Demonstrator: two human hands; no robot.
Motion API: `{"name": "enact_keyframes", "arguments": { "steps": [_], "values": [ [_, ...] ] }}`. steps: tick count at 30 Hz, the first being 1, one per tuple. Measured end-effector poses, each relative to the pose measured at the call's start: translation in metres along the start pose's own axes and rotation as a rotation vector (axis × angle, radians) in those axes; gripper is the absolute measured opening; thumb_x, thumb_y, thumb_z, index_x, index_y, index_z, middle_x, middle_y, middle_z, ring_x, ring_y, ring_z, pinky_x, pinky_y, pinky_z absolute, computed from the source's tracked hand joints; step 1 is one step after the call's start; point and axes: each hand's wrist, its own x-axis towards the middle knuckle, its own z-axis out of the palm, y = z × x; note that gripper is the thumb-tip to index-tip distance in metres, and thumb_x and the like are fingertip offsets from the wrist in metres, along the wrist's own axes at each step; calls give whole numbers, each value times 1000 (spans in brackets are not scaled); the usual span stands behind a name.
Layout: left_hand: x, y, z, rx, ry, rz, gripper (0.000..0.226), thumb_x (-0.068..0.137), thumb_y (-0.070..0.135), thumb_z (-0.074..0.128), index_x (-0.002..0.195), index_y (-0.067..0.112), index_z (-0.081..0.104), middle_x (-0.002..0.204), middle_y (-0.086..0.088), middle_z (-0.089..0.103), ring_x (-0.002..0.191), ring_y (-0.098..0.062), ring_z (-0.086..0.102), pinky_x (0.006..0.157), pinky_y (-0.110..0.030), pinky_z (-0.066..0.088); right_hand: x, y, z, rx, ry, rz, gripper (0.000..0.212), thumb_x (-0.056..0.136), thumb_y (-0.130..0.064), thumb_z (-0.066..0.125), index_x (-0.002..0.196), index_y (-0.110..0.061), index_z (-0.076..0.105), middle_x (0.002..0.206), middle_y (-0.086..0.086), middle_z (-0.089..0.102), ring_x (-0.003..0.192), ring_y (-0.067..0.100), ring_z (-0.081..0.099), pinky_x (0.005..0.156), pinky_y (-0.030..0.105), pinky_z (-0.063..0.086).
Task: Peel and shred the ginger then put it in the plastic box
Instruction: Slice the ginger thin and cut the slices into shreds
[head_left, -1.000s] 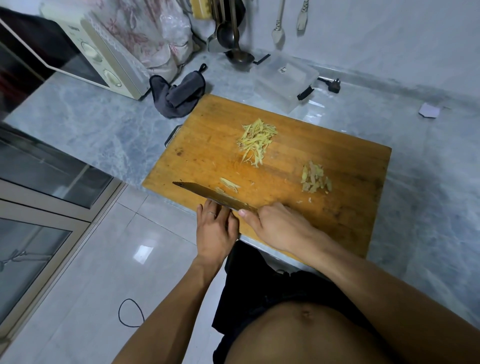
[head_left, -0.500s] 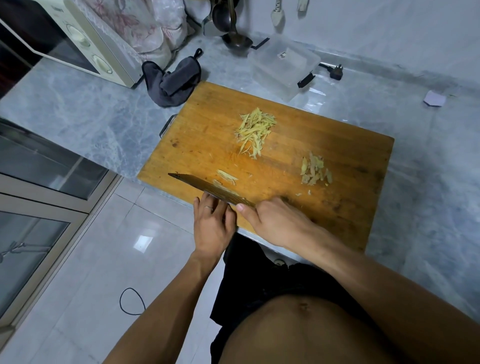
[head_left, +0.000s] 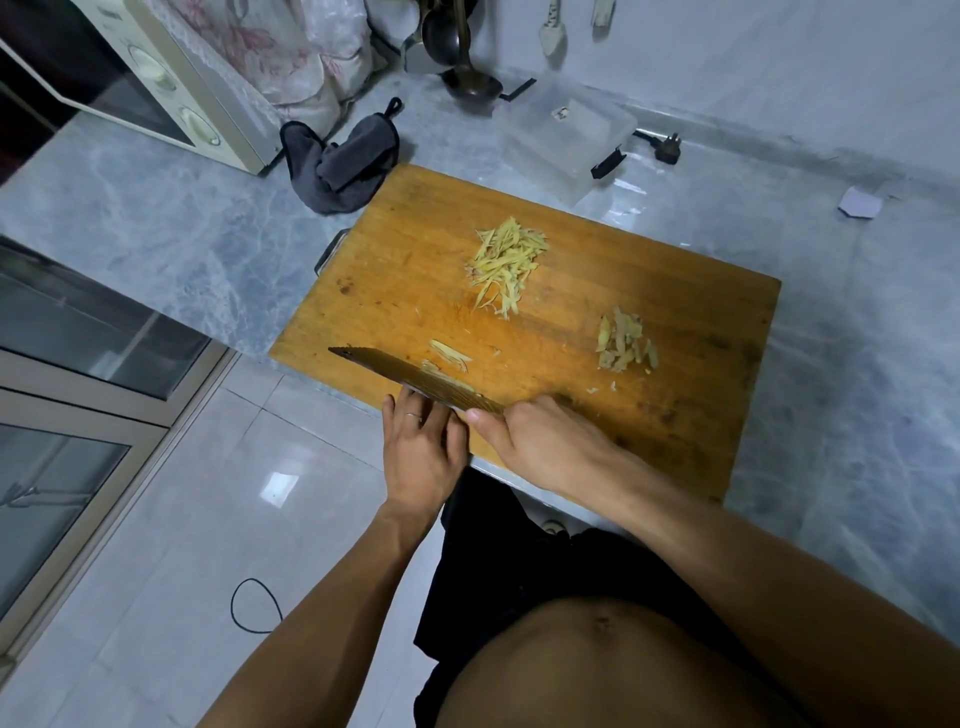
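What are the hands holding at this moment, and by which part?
The right hand grips the cleaver at its handle end. The left hand rests straight fingers against the blade's side, holding nothing.

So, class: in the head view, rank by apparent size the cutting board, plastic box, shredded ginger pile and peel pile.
1. cutting board
2. plastic box, though it lies farther from the camera
3. shredded ginger pile
4. peel pile

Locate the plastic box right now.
Head view: the plastic box sits on the counter just beyond the cutting board's far edge, right of the grey cloth.
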Motion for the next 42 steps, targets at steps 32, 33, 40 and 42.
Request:
{"name": "enact_keyframes", "arguments": {
  "steps": [32,33,40,42],
  "values": [
    [-1,-4,11,-10,34,-51,38,95,22,44,76,1,67,86,-21,60,98,-42,56,115,-50,24,9,-2,2,-9,-18,-41,67,101,-63,21,65,-15,51,68,7,51,67,32,55,62,34,42],
    [0,-3,12,-9,42,-57,37,95,22,44,75,1,67,83,-21,59,96,-42,56,117,-45,18,7,-2,0,-6,-13,-42,67,101,-62,22,63,-15,50,68,7,52,65,30,54,61,34,43],
    [0,-8,16,-11,55,-64,39,95,23,44,70,1,64,71,-16,53,82,-39,54,116,-34,14,7,-5,-6,-25,-34,-32,64,101,-63,22,64,-16,46,70,5,48,60,24,48,60,33,41],
    [-1,-8,15,-12,57,-69,40,96,24,44,70,1,65,73,-17,54,84,-40,54,114,-43,22,10,-6,-4,-26,-34,-23,63,101,-64,22,65,-17,45,70,4,47,64,27,50,61,34,42]
  ]
}}
